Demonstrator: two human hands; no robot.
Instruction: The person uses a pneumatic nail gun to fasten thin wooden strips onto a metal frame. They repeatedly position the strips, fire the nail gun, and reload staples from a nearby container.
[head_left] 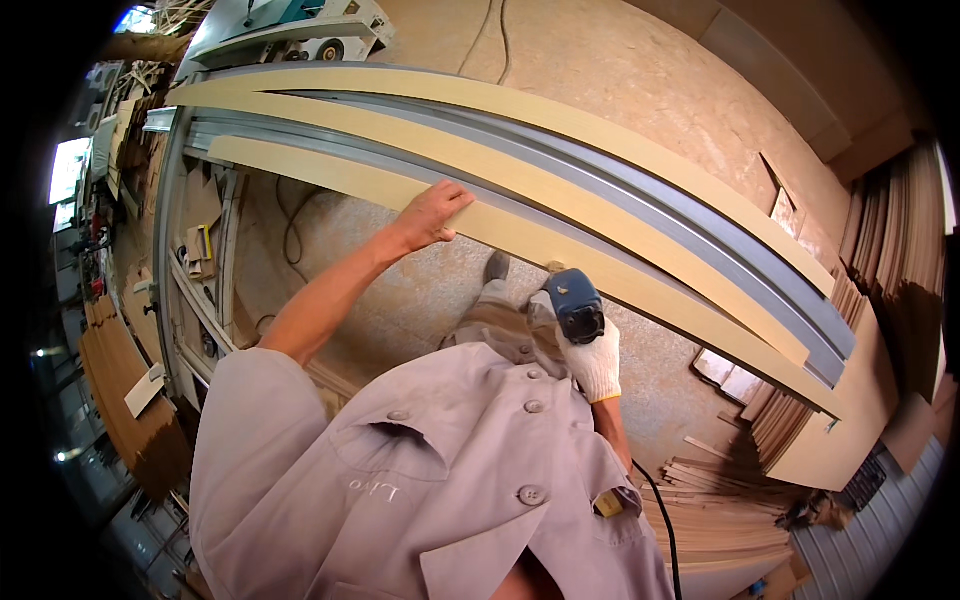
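Three long pale wooden strips lie across the grey metal rails (620, 180) before me: a far strip (520, 107), a middle strip (560, 187) and a near strip (640, 287). My bare left hand (434, 216) grips the near strip around its middle, fingers over the top and thumb at the near edge. In a white knitted glove, my right hand (592, 355) is closed on a blue handheld power tool (576, 300) with a black end. The tool is at the near edge of that strip, right of my left hand. Its working end is hidden.
Stacked thin boards (720, 510) stand at the lower right, beside a black cord (665, 520). More upright boards (890, 230) are at the far right. A machine (300, 35) stands at the far left. Brown boards (130, 390) lie at the left.
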